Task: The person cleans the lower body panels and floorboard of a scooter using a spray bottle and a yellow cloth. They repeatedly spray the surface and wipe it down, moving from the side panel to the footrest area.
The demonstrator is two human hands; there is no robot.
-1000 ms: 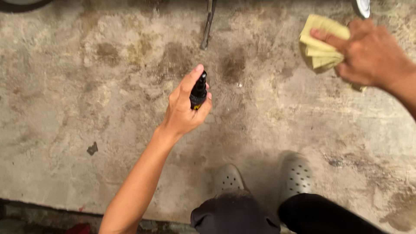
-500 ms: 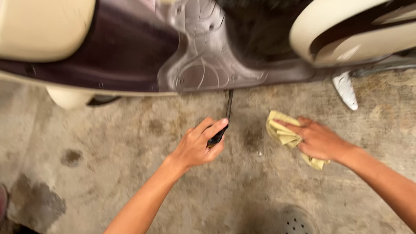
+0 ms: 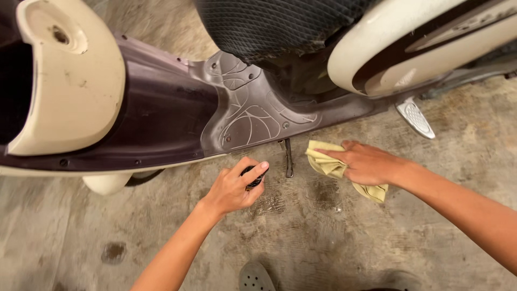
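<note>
My left hand (image 3: 232,188) is closed around a small black spray bottle (image 3: 254,177), held just below the dark grey side panel (image 3: 242,113) of a scooter. My right hand (image 3: 366,163) grips a folded yellow cloth (image 3: 329,161), which hangs from the hand above the concrete floor. Between my two hands the scooter's thin metal side stand (image 3: 288,157) reaches down to the floor. The bottle's lower part is hidden by my fingers.
The scooter fills the upper half: a cream front panel (image 3: 70,86) at left, a black seat (image 3: 269,24) at top, a cream rear fairing (image 3: 409,43) at right, a metal footpeg (image 3: 416,117). Wet spots (image 3: 269,203) mark the stained concrete. My grey shoe (image 3: 256,277) shows at the bottom.
The view has tilted up from bare floor to the scooter. Both hands have moved toward the side panel, still holding the bottle and the cloth.
</note>
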